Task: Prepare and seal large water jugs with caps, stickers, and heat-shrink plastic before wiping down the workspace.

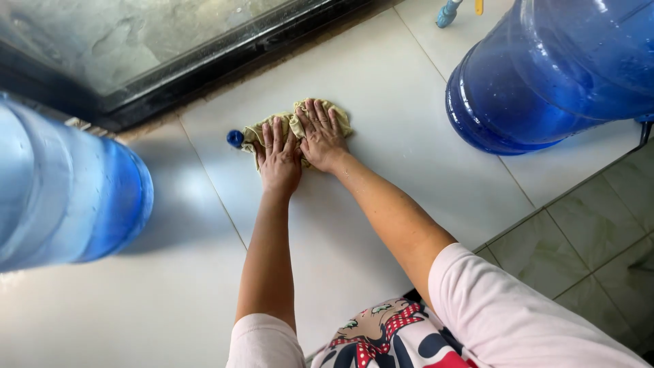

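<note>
Head camera looks straight down at a pale, glossy tiled floor (381,102), where I see both bare hands pressed flat on a crumpled yellow-green cloth (334,112). Left hand (279,160) lies just left of the right hand (322,140), the two touching side by side, fingers pointing toward the far edge of the view. Neither hand is closed into a grip — palms and spread fingers bear down on the cloth, holding it against the tile rather than pinching it.

That cloth sits on the floor at the middle of the view, a little far from the body, bunched in soft folds. I judge it light, limp and probably damp, so it would slide easily on the shiny tile; it looks best taken by gathering a fold at its near edge, or kept flat under the palms.

Just left of the cloth rests a small round blue cap (235,138). A large blue water jug (545,75) stands at the far right, well apart from the hands, and a second blue jug (68,197) fills the left edge. Along the far side runs a dark door frame (204,65) with cloudy glass. Pink sleeves (504,313) and a patterned garment show at the near edge.
</note>
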